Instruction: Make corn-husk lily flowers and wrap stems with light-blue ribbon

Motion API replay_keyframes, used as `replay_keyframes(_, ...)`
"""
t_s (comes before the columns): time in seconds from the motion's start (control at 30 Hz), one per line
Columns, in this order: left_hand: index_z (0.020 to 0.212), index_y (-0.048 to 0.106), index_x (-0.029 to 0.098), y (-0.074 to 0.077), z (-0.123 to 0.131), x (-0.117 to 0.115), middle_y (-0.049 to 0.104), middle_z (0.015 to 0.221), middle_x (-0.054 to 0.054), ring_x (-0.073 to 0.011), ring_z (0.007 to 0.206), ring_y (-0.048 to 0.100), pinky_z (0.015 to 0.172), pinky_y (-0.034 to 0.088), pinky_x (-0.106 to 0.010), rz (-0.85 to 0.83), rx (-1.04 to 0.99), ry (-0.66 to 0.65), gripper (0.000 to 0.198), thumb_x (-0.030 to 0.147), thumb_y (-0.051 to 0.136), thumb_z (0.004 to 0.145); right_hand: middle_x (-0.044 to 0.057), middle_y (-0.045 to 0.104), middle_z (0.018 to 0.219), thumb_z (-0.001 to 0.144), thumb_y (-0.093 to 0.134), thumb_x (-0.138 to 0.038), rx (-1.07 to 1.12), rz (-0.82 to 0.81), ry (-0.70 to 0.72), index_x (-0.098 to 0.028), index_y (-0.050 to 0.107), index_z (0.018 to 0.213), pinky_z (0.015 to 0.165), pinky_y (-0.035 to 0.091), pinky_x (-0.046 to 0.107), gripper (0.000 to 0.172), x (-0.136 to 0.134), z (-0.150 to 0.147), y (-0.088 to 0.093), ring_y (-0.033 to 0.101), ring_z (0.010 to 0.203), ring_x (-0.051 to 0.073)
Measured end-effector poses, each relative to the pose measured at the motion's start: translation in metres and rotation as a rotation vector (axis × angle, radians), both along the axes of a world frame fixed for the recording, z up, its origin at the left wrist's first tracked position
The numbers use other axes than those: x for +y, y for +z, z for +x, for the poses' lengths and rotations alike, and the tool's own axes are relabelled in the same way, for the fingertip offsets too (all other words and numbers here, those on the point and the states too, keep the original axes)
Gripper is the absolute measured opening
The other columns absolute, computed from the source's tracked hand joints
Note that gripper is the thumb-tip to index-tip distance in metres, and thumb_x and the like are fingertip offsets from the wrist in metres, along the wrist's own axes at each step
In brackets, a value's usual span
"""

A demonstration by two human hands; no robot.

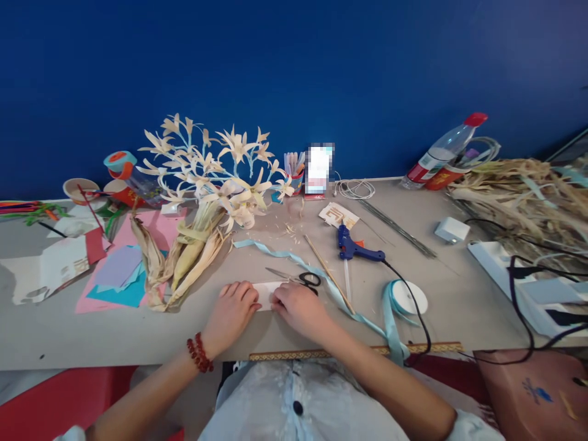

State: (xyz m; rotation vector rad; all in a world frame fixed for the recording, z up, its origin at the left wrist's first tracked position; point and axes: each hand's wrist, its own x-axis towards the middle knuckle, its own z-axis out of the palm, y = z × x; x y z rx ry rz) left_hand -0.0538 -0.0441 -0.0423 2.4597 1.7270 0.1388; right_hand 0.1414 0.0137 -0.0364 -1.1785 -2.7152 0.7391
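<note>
Left hand [233,304] and right hand [297,306] pressing a pale strip [266,290] flat, fingers curled onto its ends, scissors [301,278] lying just beyond.

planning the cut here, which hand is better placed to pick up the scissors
Likely right. Both hands grip the pale strip, but the right hand sits right beside the scissors, black handles by its knuckles; the left hand is farther off.
</note>
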Motion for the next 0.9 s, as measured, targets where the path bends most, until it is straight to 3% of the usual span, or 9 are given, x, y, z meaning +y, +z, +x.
replay_keyframes(0.27, 0.092, 0.058, 0.02, 0.002, -0.002, -0.001, 0.059, 0.093, -0.005, -0.0233, 0.09, 0.052, 0.079, 0.04, -0.038, -0.02, -0.138, -0.063, 0.016, 0.019, 0.042, 0.097, 0.006, 0.065, 0.101, 0.094, 0.055, -0.02, -0.067, 0.047, 0.025, -0.019, 0.065, 0.092, 0.072, 0.043, 0.027, 0.011, -0.008, 0.017, 0.019, 0.061, 0.091, 0.019)
replay_keyframes(0.43, 0.089, 0.057, 0.02, 0.008, 0.005, 0.001, 0.058, 0.091, -0.006, -0.0235, 0.09, 0.052, 0.08, 0.04, -0.038, -0.048, -0.205, -0.103, 0.013, 0.013, 0.046, 0.089, 0.007, 0.066, 0.099, 0.092, 0.058, -0.024, -0.132, 0.042, -0.007, -0.018, 0.066, 0.092, 0.069, 0.042, 0.027, 0.01, -0.009, 0.027, 0.016, 0.062, 0.089, 0.02)
replay_keyframes(0.57, 0.087, 0.057, 0.02, 0.007, 0.013, 0.004, 0.059, 0.09, -0.005, -0.0234, 0.089, 0.053, 0.079, 0.04, -0.038, -0.068, -0.242, -0.116, 0.007, 0.019, 0.051, 0.09, 0.005, 0.069, 0.093, 0.091, 0.059, -0.023, -0.112, -0.001, -0.019, -0.019, 0.068, 0.087, 0.07, 0.041, 0.026, 0.011, -0.005, 0.03, 0.012, 0.063, 0.088, 0.019)
replay_keyframes(0.9, 0.08, 0.057, 0.02, 0.003, 0.016, 0.012, 0.06, 0.085, -0.004, -0.0224, 0.084, 0.055, 0.074, 0.037, -0.037, -0.088, -0.199, -0.006, 0.018, 0.032, 0.053, 0.094, 0.006, 0.074, 0.09, 0.09, 0.056, -0.025, -0.207, -0.122, -0.078, -0.021, 0.07, 0.088, 0.064, 0.04, 0.026, 0.015, 0.012, 0.026, 0.018, 0.068, 0.084, 0.021)
